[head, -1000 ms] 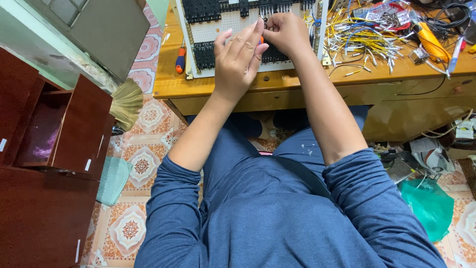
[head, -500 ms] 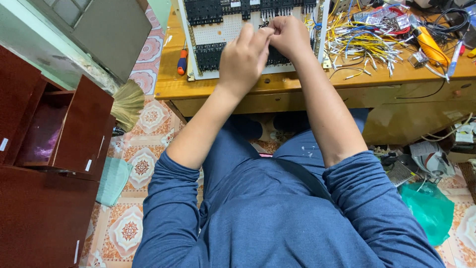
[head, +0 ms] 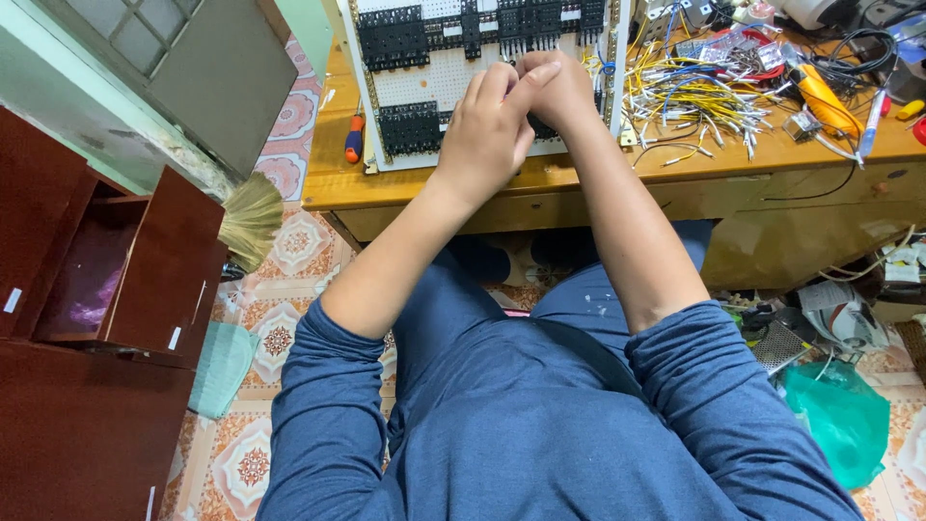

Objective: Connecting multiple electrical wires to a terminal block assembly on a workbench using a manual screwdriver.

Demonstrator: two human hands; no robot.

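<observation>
My left hand [head: 487,130] and my right hand [head: 559,92] are pressed together over a white perforated panel [head: 424,82] that lies on the wooden desk [head: 502,178]. Black terminal blocks [head: 410,127] are mounted in rows on the panel. The fingers of both hands are curled and meet above the panel's lower right part. Whatever small thing lies between the fingertips is hidden by the hands. Both sleeves are blue and pushed up to the elbows.
A heap of yellow and white wires [head: 699,101] lies right of the panel, with an orange tool [head: 820,96] beyond. A red-handled screwdriver [head: 354,140] lies left of the panel. A dark wooden cabinet [head: 96,318], a broom [head: 251,217] and a green bag [head: 839,420] stand on the floor.
My left hand's fingers were spread apart a second ago; they have since closed and come against my right hand. Both hands stay over the same part of the panel.
</observation>
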